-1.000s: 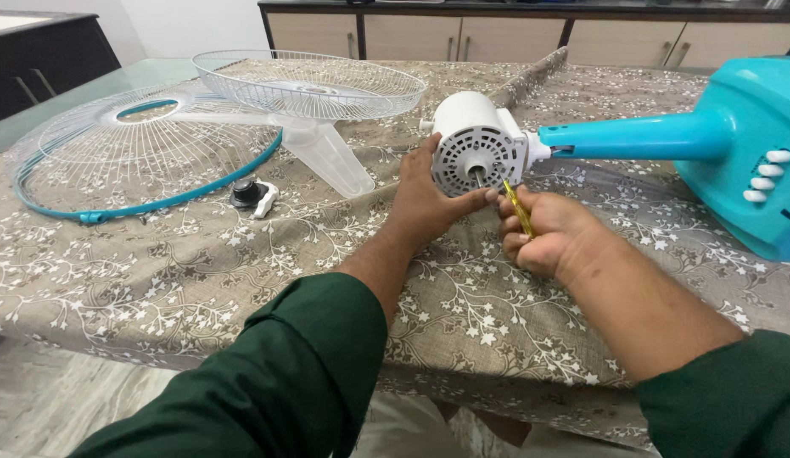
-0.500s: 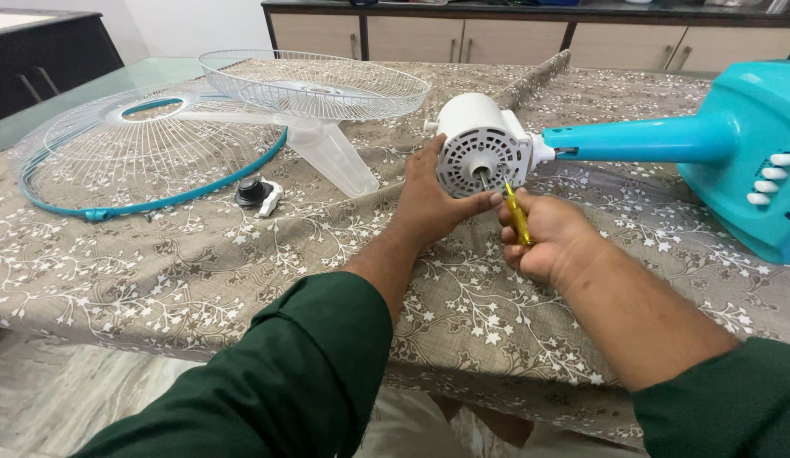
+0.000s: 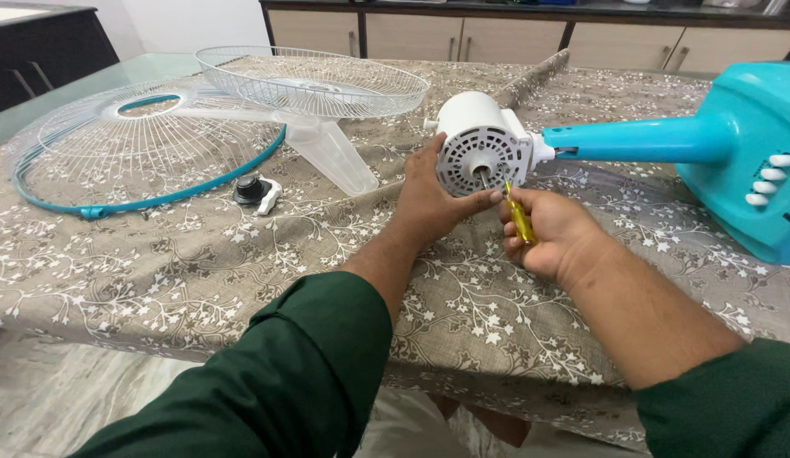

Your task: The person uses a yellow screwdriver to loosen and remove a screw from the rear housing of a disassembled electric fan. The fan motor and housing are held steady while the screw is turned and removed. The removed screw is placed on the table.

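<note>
Your left hand (image 3: 433, 199) was closed around the white motor housing (image 3: 480, 144) lying on the tabletop (image 3: 242, 254), and your right hand (image 3: 552, 233) gripped the yellow screwdriver (image 3: 520, 216) at its front. Both grilles (image 3: 149, 148) and the blade (image 3: 327, 153) were already off; the motor remained on its stand.

Screwdriver (image 3: 521, 220) tip too small to tell, turquoise fan base (image 3: 751, 153) cut off at right edge
</note>
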